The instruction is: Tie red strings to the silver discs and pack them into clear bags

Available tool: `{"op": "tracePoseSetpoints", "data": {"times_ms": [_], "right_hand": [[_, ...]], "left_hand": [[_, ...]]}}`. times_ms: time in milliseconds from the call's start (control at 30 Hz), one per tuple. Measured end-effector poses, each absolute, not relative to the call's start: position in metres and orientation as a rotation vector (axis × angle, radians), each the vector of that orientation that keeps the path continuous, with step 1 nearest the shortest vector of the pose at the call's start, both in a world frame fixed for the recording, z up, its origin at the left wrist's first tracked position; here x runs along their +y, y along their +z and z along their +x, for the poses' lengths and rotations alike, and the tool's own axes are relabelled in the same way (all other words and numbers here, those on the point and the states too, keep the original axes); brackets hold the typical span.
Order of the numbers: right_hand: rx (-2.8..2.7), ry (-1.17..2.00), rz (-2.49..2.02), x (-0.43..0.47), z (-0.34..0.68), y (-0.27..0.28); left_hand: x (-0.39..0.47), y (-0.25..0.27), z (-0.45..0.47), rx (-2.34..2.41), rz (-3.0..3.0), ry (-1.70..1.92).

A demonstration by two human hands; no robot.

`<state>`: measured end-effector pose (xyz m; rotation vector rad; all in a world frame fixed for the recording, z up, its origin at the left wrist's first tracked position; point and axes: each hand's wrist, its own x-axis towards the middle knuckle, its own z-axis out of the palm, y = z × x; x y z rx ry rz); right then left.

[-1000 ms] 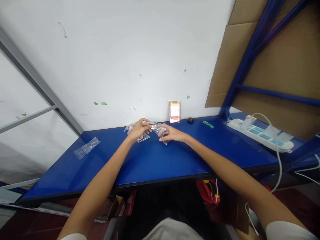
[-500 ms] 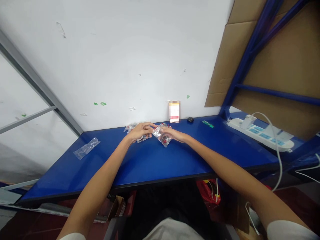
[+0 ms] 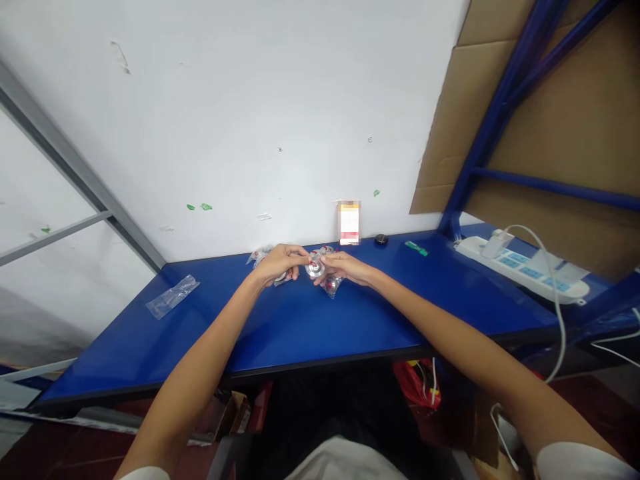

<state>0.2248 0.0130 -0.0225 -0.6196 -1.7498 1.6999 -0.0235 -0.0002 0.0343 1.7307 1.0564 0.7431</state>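
A small round silvery metal piece [image 3: 315, 269] with a red spot near its centre is pinched between my two hands, above the blue table. My left hand [image 3: 281, 264] grips its left edge with thumb and fingertips. From the right, my right hand [image 3: 349, 268] holds it, thumb on top and fingers beneath. Just below the right hand lies a similar piece in a clear plastic bag [image 3: 332, 285], also with a red spot. More clear-wrapped items [image 3: 257, 256] sit behind the left hand, partly hidden by it.
An empty clear plastic sleeve [image 3: 173, 297] lies on the blue table [image 3: 300, 333] at left. By the white wall stand a blurred card [image 3: 349, 223], a small black object [image 3: 381, 239] and a green item [image 3: 417, 249]. A corded white power strip [image 3: 523, 270] is at right.
The round metal piece has turned so that its flat face shows more fully. Both hands keep hold of it in nearly the same place.
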Motion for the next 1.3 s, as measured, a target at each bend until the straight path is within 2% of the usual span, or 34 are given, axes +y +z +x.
{"op": "tracePoseSetpoints", "data": {"times_ms": [367,733,1300], "right_hand": [[-1.581,1.569,-0.773,0.008,0.219,-0.015],[-1.884,1.224,-0.846,0.012,0.222,-0.018],[-1.859,1.392,-0.862,0.009,0.225,-0.014]], "left_hand": [[-0.010,0.040,-0.017,1.022,1.825,0.677],[-0.016,0.043,-0.013,1.106,1.924,0.732],[-0.023,0.037,-0.002,1.128,1.997,0.732]]}}
